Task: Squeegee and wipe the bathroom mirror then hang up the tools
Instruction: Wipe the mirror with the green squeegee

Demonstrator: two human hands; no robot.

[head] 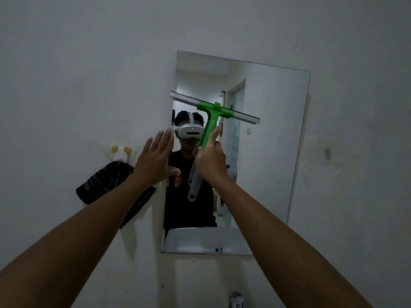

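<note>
A frameless rectangular mirror hangs on the pale wall. My right hand grips the handle of a green squeegee, whose long silver blade lies slanted across the upper left part of the glass. A grey end of the handle sticks out below my fist. My left hand is flat with fingers apart, its fingertips at the mirror's left edge, holding nothing. A dark cloth hangs on the wall left of the mirror.
A small white and yellow hook holds the dark cloth. A clear hook sits on the wall right of the mirror. A metal tap shows at the bottom edge. The mirror reflects a person wearing a headset and a white basin.
</note>
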